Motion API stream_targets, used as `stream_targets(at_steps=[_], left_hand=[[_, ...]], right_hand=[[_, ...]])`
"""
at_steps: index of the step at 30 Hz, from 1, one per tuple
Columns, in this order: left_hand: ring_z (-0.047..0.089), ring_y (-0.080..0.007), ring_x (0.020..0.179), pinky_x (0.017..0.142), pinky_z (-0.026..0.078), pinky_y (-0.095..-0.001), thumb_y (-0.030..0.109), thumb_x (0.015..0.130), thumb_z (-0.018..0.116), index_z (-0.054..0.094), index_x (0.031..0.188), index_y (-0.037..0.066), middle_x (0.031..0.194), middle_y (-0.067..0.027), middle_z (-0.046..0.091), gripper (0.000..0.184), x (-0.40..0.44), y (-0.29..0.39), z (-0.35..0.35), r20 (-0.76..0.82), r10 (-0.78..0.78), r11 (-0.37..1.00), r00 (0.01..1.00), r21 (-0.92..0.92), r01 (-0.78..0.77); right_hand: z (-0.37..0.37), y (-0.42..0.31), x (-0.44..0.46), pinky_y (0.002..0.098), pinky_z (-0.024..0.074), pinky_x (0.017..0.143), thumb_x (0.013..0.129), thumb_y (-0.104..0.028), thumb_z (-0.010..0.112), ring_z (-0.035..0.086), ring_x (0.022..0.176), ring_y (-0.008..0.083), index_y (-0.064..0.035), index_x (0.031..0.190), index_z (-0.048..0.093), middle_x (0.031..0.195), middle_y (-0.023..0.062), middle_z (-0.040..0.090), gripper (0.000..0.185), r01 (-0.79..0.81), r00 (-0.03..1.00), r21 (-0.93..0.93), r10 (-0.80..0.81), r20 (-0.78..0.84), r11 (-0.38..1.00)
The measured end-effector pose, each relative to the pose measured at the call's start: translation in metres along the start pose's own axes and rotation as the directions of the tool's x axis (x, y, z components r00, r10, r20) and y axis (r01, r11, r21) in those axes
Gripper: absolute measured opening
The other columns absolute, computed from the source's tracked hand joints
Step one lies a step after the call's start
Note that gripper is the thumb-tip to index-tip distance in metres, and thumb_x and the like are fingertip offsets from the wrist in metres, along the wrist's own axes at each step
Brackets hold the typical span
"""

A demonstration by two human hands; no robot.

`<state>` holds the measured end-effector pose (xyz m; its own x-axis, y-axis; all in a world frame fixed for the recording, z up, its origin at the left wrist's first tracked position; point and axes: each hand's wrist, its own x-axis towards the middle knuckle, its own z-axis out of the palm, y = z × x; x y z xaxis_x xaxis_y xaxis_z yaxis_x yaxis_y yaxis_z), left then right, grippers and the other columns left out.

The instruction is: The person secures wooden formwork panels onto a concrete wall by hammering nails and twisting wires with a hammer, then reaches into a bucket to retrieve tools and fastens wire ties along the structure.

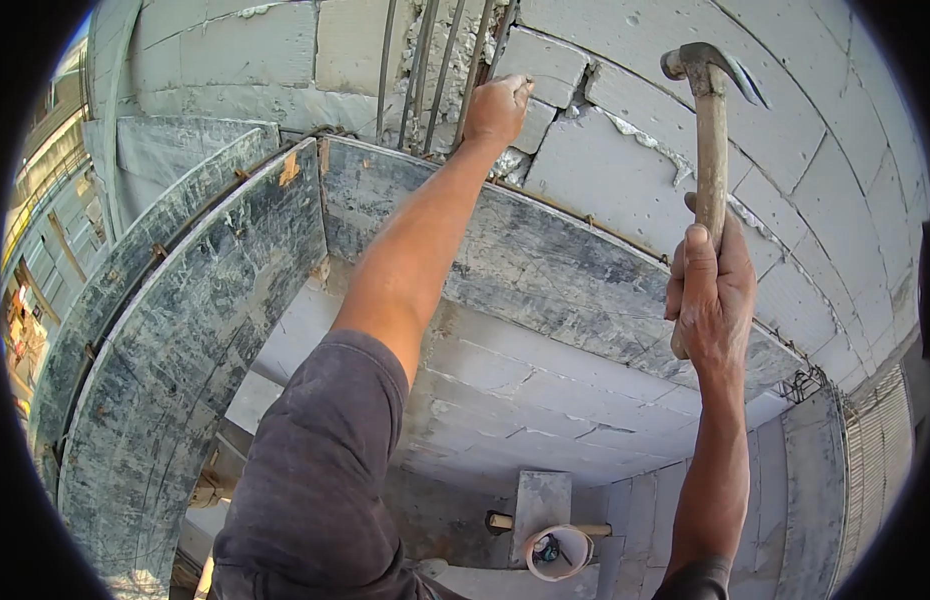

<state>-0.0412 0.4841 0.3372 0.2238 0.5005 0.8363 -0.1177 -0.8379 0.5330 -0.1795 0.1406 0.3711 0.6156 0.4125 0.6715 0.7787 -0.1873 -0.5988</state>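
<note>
One hammer (712, 150) is being held head-up in the right hand (715, 290), fingers wrapped round it. Left hand (497, 110) is being extended beside steel rods (445, 75), fingers curled; grip contents cannot be told.

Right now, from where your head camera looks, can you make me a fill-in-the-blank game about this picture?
1. The right grip holds a ____.
2. In the picture, the left grip is ____ (higher/lower) than the right one.
3. The pale bucket appears ____ (above/below) the long stained board.
4. Most metal rods appear on the picture's ____ (left/right) side of the left grip.

Missing words: hammer; higher; below; left.
</note>
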Motion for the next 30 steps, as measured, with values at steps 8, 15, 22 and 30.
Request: stream_targets(at_steps=[8,15,22,30], left_hand=[[0.067,-0.041,0.091,0.079,0.053,-0.0481,0.035,0.095,0.06,0.072,0.106,0.01,0.099,-0.0197,0.07,0.029,-0.002,0.011,-0.008,-0.005,-0.007,1.0,1.0,-0.029,0.007],[0.066,-0.0429,0.09,0.078,0.052,-0.0489,0.031,0.096,0.06,0.07,0.103,0.006,0.097,-0.0217,0.069,0.028,-0.003,0.015,-0.01,-0.006,-0.036,0.998,0.999,-0.051,0.035],[0.068,-0.04,0.09,0.078,0.053,-0.0495,0.045,0.095,0.057,0.073,0.109,0.019,0.097,-0.016,0.072,0.034,0.002,0.009,-0.005,0.077,-0.073,0.992,0.994,0.109,0.064],[0.068,-0.0403,0.088,0.075,0.053,-0.0501,0.044,0.096,0.056,0.073,0.108,0.022,0.094,-0.0163,0.072,0.031,-0.001,0.004,-0.001,0.038,-0.066,0.996,0.997,0.055,0.063]], right_hand=[[0.075,0.052,0.092,0.0483,0.0464,0.056,0.103,-0.037,0.051,0.065,0.061,0.0379,0.0015,0.108,0.056,0.068,0.0233,0.063,0.039,0.147,0.987,-0.394,-0.107,0.122,0.907],[0.101,0.051,0.115,0.0504,0.0471,0.058,0.102,-0.04,0.052,0.064,0.065,0.0452,0.0012,0.101,0.055,0.068,0.0257,0.063,0.041,0.254,0.967,-0.285,-0.251,0.048,0.924],[0.113,0.099,0.137,0.052,0.0488,0.061,0.101,-0.037,0.053,0.065,0.068,0.0473,0.0018,0.099,0.056,0.072,0.028,0.064,0.039,0.196,0.977,-0.447,-0.136,0.163,0.873],[0.118,0.09,0.127,0.054,0.0499,0.067,0.1,-0.039,0.053,0.065,0.073,0.0491,0.0026,0.098,0.056,0.074,0.0299,0.064,0.042,0.255,0.965,-0.376,-0.259,0.043,0.891]])
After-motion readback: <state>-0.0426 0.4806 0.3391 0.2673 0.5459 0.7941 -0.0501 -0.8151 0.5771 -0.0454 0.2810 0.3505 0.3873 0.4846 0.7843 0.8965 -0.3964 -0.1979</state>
